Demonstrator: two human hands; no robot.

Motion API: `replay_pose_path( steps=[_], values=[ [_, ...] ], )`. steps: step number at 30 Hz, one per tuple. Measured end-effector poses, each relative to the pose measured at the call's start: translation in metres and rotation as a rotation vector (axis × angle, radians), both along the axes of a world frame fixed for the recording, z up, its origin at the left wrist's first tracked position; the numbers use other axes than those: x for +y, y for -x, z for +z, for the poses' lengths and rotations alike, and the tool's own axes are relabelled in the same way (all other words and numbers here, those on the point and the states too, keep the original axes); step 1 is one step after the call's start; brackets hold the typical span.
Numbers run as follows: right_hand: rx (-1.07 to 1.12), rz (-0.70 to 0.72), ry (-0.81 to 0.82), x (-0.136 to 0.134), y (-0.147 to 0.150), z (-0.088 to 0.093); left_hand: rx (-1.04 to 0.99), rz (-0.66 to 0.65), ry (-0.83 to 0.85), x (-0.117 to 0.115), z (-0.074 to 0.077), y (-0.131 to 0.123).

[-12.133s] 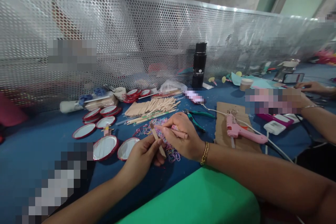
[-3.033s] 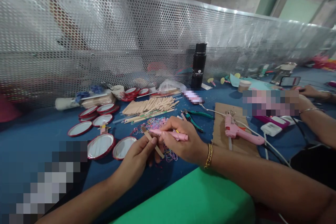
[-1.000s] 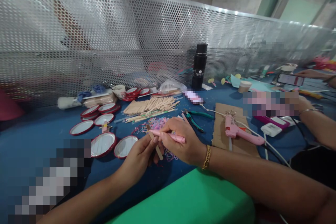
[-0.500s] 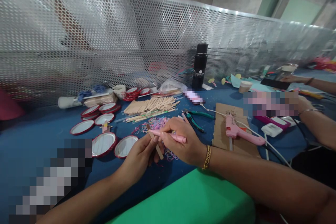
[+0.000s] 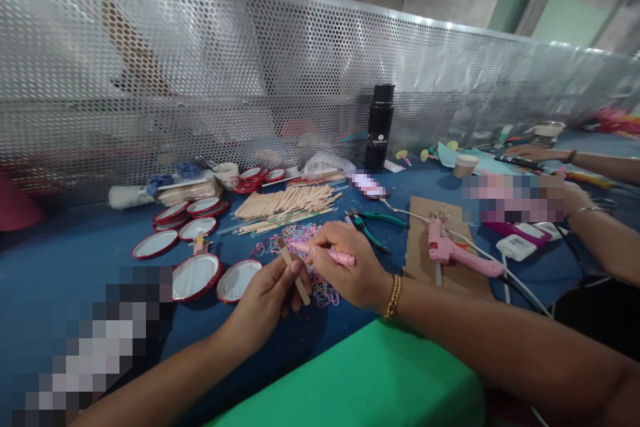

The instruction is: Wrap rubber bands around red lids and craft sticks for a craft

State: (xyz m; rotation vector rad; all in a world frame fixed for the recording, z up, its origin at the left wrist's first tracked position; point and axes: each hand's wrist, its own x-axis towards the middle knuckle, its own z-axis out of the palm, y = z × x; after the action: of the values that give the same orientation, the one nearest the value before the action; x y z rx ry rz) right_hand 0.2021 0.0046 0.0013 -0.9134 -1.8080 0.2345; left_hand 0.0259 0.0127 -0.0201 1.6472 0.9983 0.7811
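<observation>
My left hand (image 5: 267, 293) is closed around a flat wooden craft stick (image 5: 293, 270), which points up and to the left. My right hand (image 5: 345, 263), with a gold bracelet on its wrist, grips a pink pen (image 5: 327, 255) whose tip meets the stick's upper part. Both hands hover over a heap of coloured rubber bands (image 5: 300, 240) on the blue table (image 5: 75, 260).
A pile of wooden sticks (image 5: 287, 203), several red-rimmed round mirrors (image 5: 195, 275), green pliers (image 5: 373, 220), a pink glue gun (image 5: 453, 250) on cardboard and a black bottle (image 5: 379, 125) lie beyond. A perforated metal screen (image 5: 250, 73) closes the back. Another person's arms (image 5: 600, 240) rest at right.
My hands have stayed almost in place, with the pen tip shifting slightly along the stick. At the far right, another person's hand has moved about over the table.
</observation>
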Motion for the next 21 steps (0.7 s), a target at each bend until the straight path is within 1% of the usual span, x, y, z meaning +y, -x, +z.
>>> replay_pose_path(
  steps=[5, 12, 16, 21],
  values=[
    [0.016, 0.039, -0.033, -0.0040, 0.0024, 0.0014, -0.017, 0.007, -0.027, 0.0006, 0.0013, -0.0007],
    [-0.013, 0.084, -0.009, -0.0044, 0.0025, -0.0016, -0.052, -0.007, -0.012, 0.0007, 0.0012, -0.0028],
    [-0.037, 0.065, -0.017, -0.0037, 0.0019, -0.0016, -0.044, -0.001, -0.010, 0.0000, 0.0020, -0.0025],
    [-0.011, 0.013, 0.004, -0.0003, 0.0000, -0.0010, -0.021, 0.015, -0.005, -0.0020, 0.0048, -0.0018]
  ],
)
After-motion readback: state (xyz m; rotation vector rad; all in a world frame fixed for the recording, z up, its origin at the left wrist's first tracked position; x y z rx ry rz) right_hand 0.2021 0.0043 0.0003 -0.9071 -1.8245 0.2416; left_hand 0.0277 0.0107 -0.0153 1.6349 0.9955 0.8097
